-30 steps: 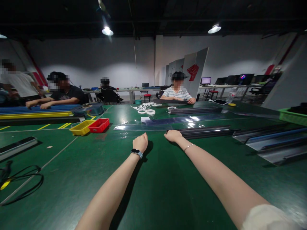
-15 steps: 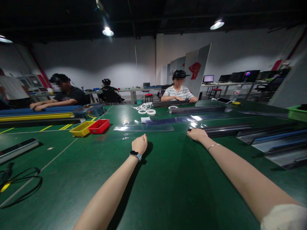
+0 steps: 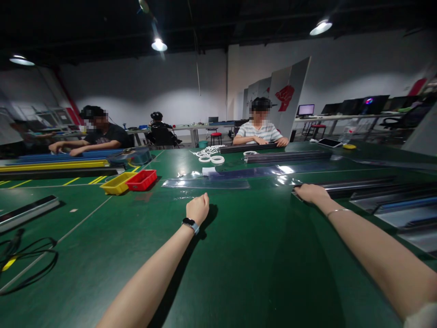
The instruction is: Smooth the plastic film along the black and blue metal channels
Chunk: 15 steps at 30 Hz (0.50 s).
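Note:
My right hand [image 3: 311, 193] is closed around the near left end of a long black profile strip [image 3: 358, 186], which runs off to the right along the table. Its fingertips are partly hidden behind the hand. My left hand [image 3: 198, 209], with a watch on the wrist, rests as a fist on the green table [image 3: 239, 255]. Whatever its fingers may hold is out of sight. Just beyond the left fist lies a flat clear plastic sleeve [image 3: 211, 183]. Several dark and blue profiles [image 3: 406, 207] lie beside my right forearm.
Yellow [image 3: 118, 183] and red bins [image 3: 141, 180] stand left of centre. White rings [image 3: 217, 159] and cords lie further back, near another bundle of black profiles [image 3: 288, 156]. A co-worker [image 3: 261, 132] sits opposite. Black cables [image 3: 32, 264] lie at the left.
My right hand has moved to the right, and the black profile strip has shifted with it. My left fist stays nearly in place. The view has turned slightly left.

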Each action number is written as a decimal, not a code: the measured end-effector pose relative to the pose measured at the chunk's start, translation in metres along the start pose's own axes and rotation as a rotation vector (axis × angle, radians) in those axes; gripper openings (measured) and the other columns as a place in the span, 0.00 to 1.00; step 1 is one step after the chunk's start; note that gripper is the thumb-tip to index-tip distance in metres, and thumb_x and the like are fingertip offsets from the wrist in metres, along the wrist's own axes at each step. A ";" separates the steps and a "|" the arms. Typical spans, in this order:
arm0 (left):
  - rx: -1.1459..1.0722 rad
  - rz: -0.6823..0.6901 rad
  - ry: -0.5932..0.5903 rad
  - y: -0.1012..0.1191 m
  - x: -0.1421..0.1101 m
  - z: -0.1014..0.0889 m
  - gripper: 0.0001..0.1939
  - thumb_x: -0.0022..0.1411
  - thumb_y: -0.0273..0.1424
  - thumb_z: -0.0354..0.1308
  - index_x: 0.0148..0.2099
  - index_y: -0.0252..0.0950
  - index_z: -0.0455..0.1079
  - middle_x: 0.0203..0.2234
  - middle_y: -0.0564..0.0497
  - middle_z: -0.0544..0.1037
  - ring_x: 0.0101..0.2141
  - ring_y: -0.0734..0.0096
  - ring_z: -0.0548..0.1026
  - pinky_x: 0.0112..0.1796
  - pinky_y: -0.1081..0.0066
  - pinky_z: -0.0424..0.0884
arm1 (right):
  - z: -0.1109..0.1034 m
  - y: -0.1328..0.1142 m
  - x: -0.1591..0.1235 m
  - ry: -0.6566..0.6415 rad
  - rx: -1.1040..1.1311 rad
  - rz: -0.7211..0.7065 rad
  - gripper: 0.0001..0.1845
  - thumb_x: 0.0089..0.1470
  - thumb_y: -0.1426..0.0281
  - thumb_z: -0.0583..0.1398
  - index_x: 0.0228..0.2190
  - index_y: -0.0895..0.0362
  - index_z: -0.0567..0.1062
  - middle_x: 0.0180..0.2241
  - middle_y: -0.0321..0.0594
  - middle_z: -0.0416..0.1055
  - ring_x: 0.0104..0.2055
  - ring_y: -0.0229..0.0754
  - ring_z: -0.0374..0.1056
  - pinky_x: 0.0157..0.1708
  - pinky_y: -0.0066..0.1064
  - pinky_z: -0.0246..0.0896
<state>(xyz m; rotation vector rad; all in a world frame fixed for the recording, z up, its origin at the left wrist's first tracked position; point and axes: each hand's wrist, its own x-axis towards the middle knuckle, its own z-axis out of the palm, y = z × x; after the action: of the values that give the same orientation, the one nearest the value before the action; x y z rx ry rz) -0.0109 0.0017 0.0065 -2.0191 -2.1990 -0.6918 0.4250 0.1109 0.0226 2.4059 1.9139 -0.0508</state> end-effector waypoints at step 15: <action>0.152 0.238 0.056 0.018 -0.005 0.007 0.24 0.60 0.37 0.30 0.31 0.32 0.65 0.28 0.45 0.68 0.31 0.71 0.66 0.32 0.72 0.58 | -0.001 0.057 0.036 -0.034 0.029 0.080 0.29 0.44 0.52 0.46 0.36 0.61 0.71 0.40 0.57 0.62 0.38 0.50 0.61 0.33 0.36 0.50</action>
<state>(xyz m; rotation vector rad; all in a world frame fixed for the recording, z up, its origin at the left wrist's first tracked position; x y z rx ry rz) 0.0092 -0.0001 0.0032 -2.1083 -1.8761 -0.5295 0.4889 0.1336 0.0230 2.4807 1.8131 -0.1150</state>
